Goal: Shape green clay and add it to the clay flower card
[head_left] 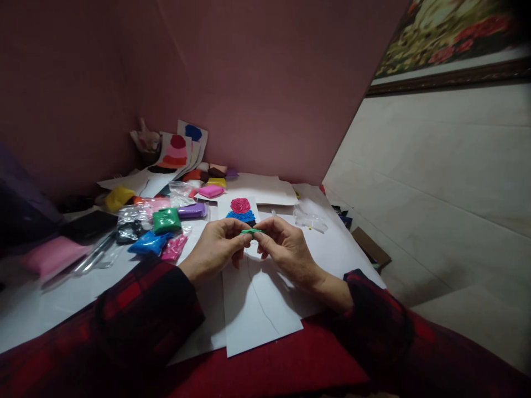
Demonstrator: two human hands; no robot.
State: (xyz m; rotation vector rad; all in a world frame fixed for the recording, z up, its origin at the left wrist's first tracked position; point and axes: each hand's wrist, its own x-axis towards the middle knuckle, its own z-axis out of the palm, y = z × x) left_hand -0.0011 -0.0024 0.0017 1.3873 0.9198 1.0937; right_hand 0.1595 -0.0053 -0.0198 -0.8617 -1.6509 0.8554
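Between the fingertips of both hands is a small strip of green modelling clay (251, 231). My left hand (222, 243) pinches its left end, and my right hand (284, 246) pinches the right end. Under and beyond them lies a white paper sheet (253, 323) with a pencil line running down it. At the sheet's far end is a clay picture (240, 213): a textured pink round on top, a blue band below, and a dark part half hidden by my fingers.
Left of my hands lie a green clay packet (166, 221), a blue packet (150, 242), a purple packet (193, 211) and several others. Finished clay pictures (176, 152) lean at the back left. Clear plastic (311, 219) lies to the right. A red cloth (286, 359) covers the near edge.
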